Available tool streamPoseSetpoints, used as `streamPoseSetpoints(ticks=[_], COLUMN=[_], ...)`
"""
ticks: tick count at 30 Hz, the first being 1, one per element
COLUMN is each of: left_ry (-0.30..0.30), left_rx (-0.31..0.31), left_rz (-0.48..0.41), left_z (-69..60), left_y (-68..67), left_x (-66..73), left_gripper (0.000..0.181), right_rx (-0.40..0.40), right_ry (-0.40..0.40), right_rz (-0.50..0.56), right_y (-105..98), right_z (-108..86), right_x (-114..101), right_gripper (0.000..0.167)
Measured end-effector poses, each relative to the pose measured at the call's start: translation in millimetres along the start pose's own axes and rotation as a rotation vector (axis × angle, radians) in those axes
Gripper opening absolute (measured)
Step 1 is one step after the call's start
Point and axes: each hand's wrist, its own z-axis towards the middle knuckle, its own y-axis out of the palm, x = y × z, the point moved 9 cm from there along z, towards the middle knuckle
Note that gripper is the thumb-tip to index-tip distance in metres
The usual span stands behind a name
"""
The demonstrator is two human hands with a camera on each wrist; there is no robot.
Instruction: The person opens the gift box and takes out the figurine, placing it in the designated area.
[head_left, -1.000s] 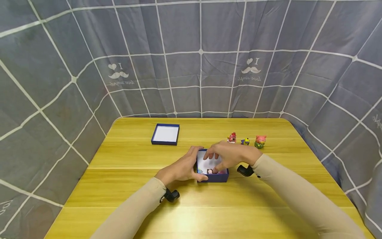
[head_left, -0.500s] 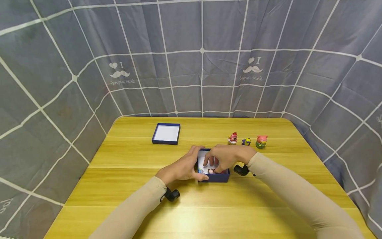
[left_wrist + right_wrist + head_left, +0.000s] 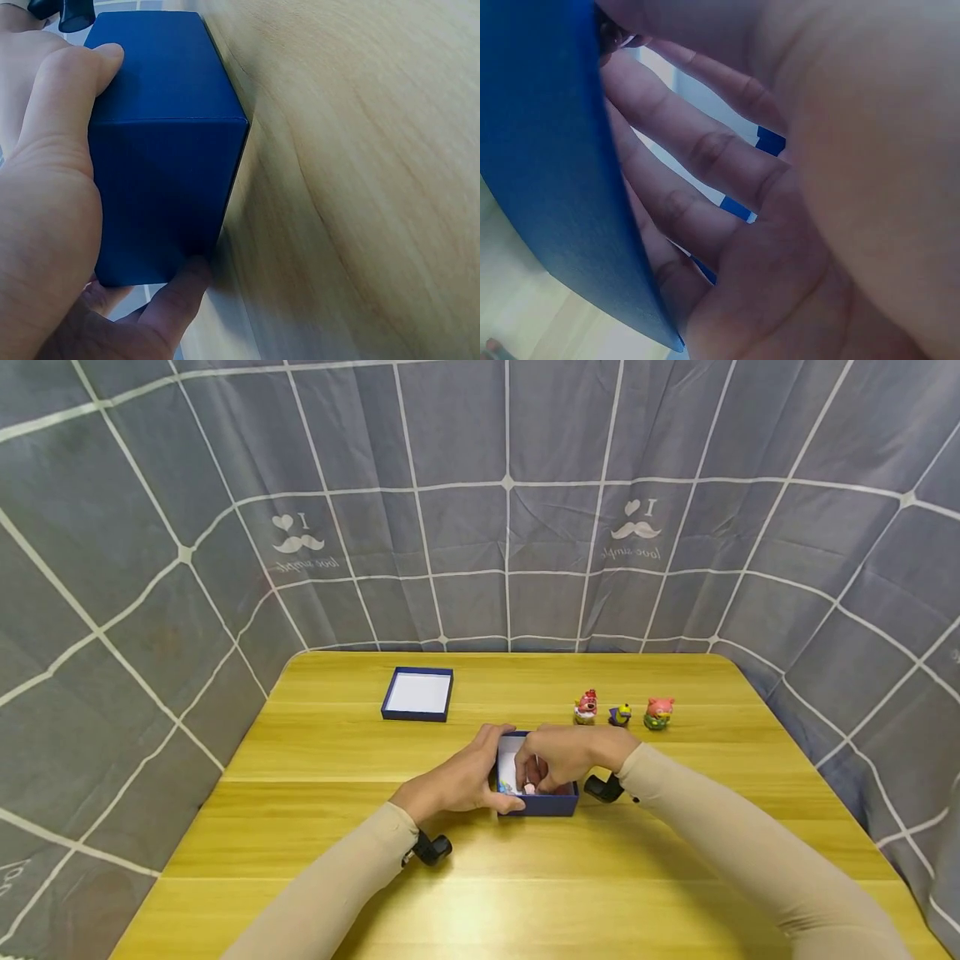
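An uncovered dark blue box (image 3: 543, 806) with a white inside stands on the table in the head view. My left hand (image 3: 465, 777) grips its left end, thumb on the front wall and fingers on the far side; the left wrist view shows this hold on the blue box (image 3: 169, 195). My right hand (image 3: 566, 756) reaches down into the box, thumb and fingertips pinching a small figurine (image 3: 529, 788) with a pinkish-white part. In the right wrist view only a dark, shiny bit of the figurine (image 3: 613, 34) shows between thumb and finger. Something bluish lies in the box's front left corner.
Behind my right hand stand a red-and-pink figurine (image 3: 586, 707), a small yellow-and-purple figurine (image 3: 620, 716) and a pink-and-green figurine (image 3: 659, 714). A blue box lid (image 3: 418, 693) lies inside-up at the back left. Grey checked cloth (image 3: 465, 543) hangs around the table.
The right hand has sunk slightly deeper into the box, and its fingers have drawn in toward the thumb around the figurine. The left hand keeps its hold on the box.
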Motion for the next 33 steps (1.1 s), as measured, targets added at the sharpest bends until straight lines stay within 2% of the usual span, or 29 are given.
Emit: streamPoseSetpoints(ticks=[11, 19, 33], left_ry=[-0.020, -0.024, -0.022], left_rx=[-0.010, -0.006, -0.001], left_rz=[-0.012, -0.007, -0.015], left_z=[-2.1, -2.3, -1.8], left_y=[-1.7, -1.3, -0.3], left_x=[2.4, 2.2, 1.5], left_gripper=[0.119, 0.121, 0.118], right_rx=[0.044, 0.130, 0.272], right_ry=[-0.013, -0.042, -0.071], right_rz=[0.053, -0.019, -0.048], right_y=[-3, -12, -21], right_z=[-5.4, -11.1, -25.4], right_x=[0, -3, -7], right_gripper=[0.017, 0.018, 0.021])
